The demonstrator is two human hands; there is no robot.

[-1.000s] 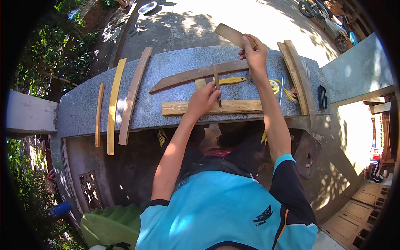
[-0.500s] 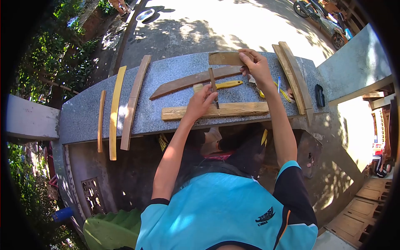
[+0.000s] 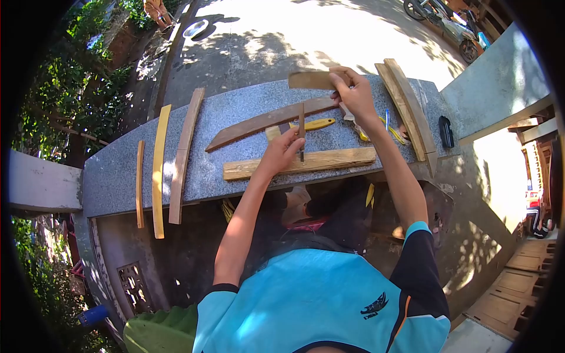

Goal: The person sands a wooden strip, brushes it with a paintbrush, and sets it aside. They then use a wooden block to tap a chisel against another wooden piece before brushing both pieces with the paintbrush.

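My left hand (image 3: 283,152) pinches a thin, dark brown strip (image 3: 302,115) that stands nearly upright, its lower end close over a rough wooden bar (image 3: 344,157) near the table's front edge. Raised above the table's far edge, my right hand (image 3: 354,97) grips a flat brown rectangular piece (image 3: 310,80) between thumb and fingers. A paintbrush (image 3: 319,124) with a yellow handle lies behind my left hand, which partly covers it. Farther back rests a long brown board (image 3: 253,125) with a slanted end, partly overlapped by the upright strip.
Three narrow wooden strips, one a yellow strip (image 3: 159,176), lie across the left side of the speckled stone table (image 3: 118,170). Two long slats (image 3: 406,112) lie at right, beside a blue pen (image 3: 387,117) and a black object (image 3: 446,133). A motorbike (image 3: 453,26) stands beyond.
The view has shifted a little, so the table sits slightly lower. The flat brown piece in my right hand has tilted slightly and rises more above the table edge. Both grips stay the same.
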